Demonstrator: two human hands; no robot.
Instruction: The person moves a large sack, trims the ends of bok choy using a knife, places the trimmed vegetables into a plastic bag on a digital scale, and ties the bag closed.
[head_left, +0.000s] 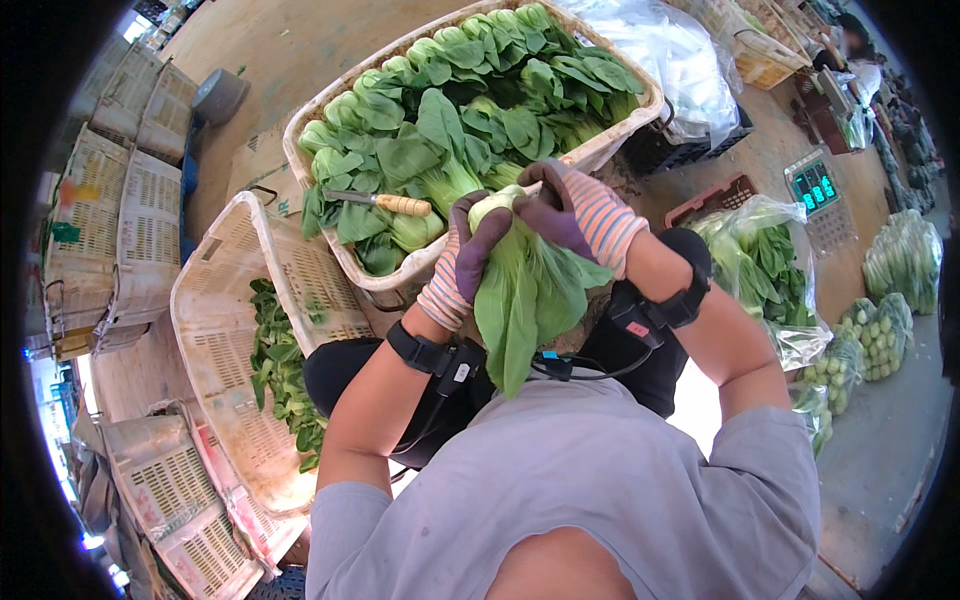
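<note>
A head of bok choy (521, 300) hangs with its pale base up and its leaves towards my lap. My left hand (474, 244), in a striped glove with a purple palm, is wrapped around its base. The gloved fingers of my right hand (564, 210) grip the same head at the base's right side; their tips are partly hidden. Just beyond both hands stands a white plastic crate (375, 281) packed with bok choy heads (442, 150). A knife (390, 202) with a wooden handle lies on the leaves at the crate's near left corner.
At left, another crate (217, 337) holds loose leaves (281, 367). Stacked crates (124, 202) stand farther left. To my right are a bag of greens (765, 262), a digital scale (817, 187) and several bagged vegetables (885, 334). Plastic bags (667, 67) lie behind; a person (862, 75) is far right.
</note>
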